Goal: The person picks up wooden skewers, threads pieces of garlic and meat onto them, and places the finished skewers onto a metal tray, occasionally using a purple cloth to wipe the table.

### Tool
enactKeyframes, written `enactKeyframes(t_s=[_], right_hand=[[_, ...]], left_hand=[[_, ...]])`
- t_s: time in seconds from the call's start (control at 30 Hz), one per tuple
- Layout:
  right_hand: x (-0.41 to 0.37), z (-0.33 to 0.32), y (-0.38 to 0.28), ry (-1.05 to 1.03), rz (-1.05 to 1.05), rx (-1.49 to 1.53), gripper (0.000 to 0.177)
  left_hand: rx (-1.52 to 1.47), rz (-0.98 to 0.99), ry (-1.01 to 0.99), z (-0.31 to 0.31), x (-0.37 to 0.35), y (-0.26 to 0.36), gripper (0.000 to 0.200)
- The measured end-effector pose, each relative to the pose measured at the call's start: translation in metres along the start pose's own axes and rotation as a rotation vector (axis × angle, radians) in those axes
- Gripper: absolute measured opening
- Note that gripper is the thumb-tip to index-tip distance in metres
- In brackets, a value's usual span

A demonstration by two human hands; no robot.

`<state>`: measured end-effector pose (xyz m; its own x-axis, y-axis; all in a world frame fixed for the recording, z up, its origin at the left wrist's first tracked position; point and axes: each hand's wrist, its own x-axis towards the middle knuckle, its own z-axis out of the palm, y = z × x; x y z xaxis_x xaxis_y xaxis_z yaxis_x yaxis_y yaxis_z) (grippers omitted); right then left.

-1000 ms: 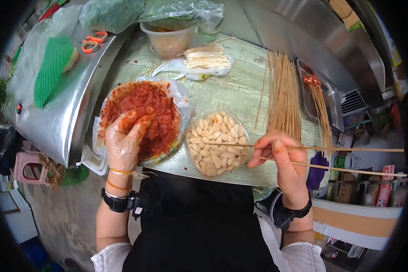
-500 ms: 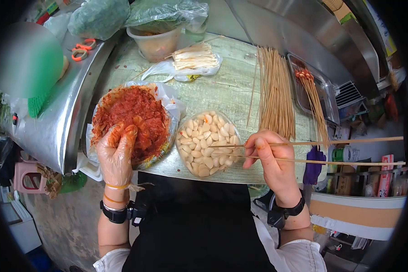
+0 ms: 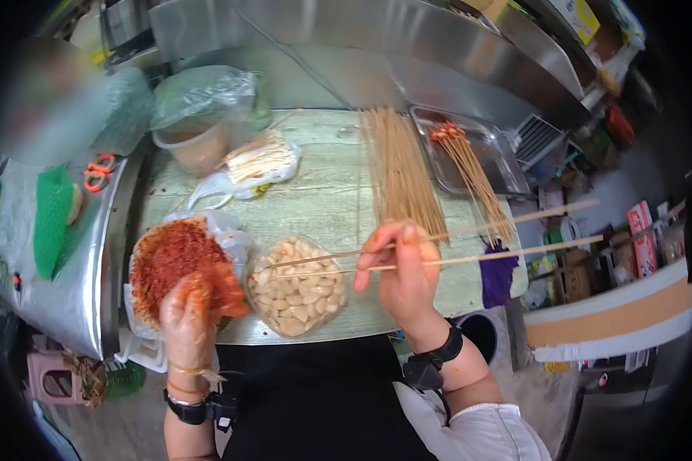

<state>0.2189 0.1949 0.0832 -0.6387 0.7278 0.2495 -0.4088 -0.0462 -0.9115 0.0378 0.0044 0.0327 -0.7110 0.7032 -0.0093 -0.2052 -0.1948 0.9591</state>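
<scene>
My left hand (image 3: 186,319), in a clear plastic glove stained red, pinches a slice of red marinated meat (image 3: 229,292). It is raised at the front right edge of a bag-lined bowl heaped with red marinated meat (image 3: 175,250). My right hand (image 3: 407,276), bare, holds two wooden skewers (image 3: 542,250), their tips pointing left. Those tips pass above a clear container of peeled garlic cloves (image 3: 300,296), which stands between my hands.
Loose skewers (image 3: 404,177) lie behind my right hand. A metal tray (image 3: 504,165) holds loaded skewers (image 3: 469,169). Further back are enoki-like white strands (image 3: 257,161) on plastic and a plastic tub (image 3: 196,150). Orange-handled scissors (image 3: 98,173) lie left; a purple cloth (image 3: 497,280) hangs right.
My left hand has come up out of the meat heap with a slice in its fingers. My right hand still grips both skewers, now slanted. The camera view has shifted to the right.
</scene>
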Motion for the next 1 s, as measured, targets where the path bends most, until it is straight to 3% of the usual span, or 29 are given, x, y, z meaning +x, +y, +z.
enactKeyframes(t_s=[0.13, 0.2, 0.43, 0.57, 0.6, 0.63, 0.67, 0.73, 0.8, 0.87, 0.9, 0.97, 1.0], right_hand=[[-0.008, 0.018, 0.011, -0.014, -0.143, 0.012, 0.035], [-0.009, 0.022, 0.019, -0.156, -0.332, -0.206, 0.036], [-0.017, 0.023, 0.029, -0.172, -0.348, -0.225, 0.037], [-0.007, 0.012, 0.038, -0.39, -0.516, -0.522, 0.027], [-0.01, 0.028, 0.035, -0.264, -0.54, -0.471, 0.019], [-0.012, 0.023, 0.048, -0.281, -0.49, -0.351, 0.008], [-0.008, 0.03, 0.046, -0.215, -0.614, -0.386, 0.003], [-0.006, 0.029, 0.032, -0.174, -0.598, -0.321, 0.007], [-0.012, 0.028, 0.028, -0.126, -0.651, -0.281, 0.01], [-0.023, 0.027, 0.015, -0.147, -0.3, -0.155, 0.011], [-0.031, 0.021, 0.014, -0.162, -0.31, -0.14, 0.011], [-0.038, 0.013, 0.021, -0.096, -0.228, 0.263, 0.016], [-0.045, 0.01, 0.021, -0.08, -0.18, 0.388, 0.024]], left_hand=[[-0.201, -0.04, -0.04, 0.033, -0.002, 0.008, 0.036], [-0.19, -0.115, -0.143, 0.031, -0.003, 0.014, 0.033], [-0.467, -0.15, -0.134, 0.024, -0.006, 0.007, 0.035], [-0.17, -0.055, -0.044, 0.019, -0.005, -0.005, 0.029], [-0.128, 0.007, -0.055, 0.02, -0.008, -0.003, 0.027], [-0.152, -0.04, -0.049, 0.007, -0.005, -0.012, 0.028], [-0.148, -0.017, 0.014, -0.005, 0.001, -0.026, 0.029], [-0.176, 0.02, -0.101, -0.004, 0.01, -0.023, 0.034], [-0.204, -0.016, -0.066, -0.014, 0.01, -0.023, 0.038], [-0.194, 0.017, -0.088, -0.007, 0.01, -0.019, 0.038], [-0.196, 0.055, -0.09, -0.003, 0.01, -0.02, 0.039], [-0.003, 0.065, -0.023, 0.04, 0.0, 0.005, 0.036], [-0.102, 0.037, 0.003, 0.04, -0.002, 0.003, 0.031]])
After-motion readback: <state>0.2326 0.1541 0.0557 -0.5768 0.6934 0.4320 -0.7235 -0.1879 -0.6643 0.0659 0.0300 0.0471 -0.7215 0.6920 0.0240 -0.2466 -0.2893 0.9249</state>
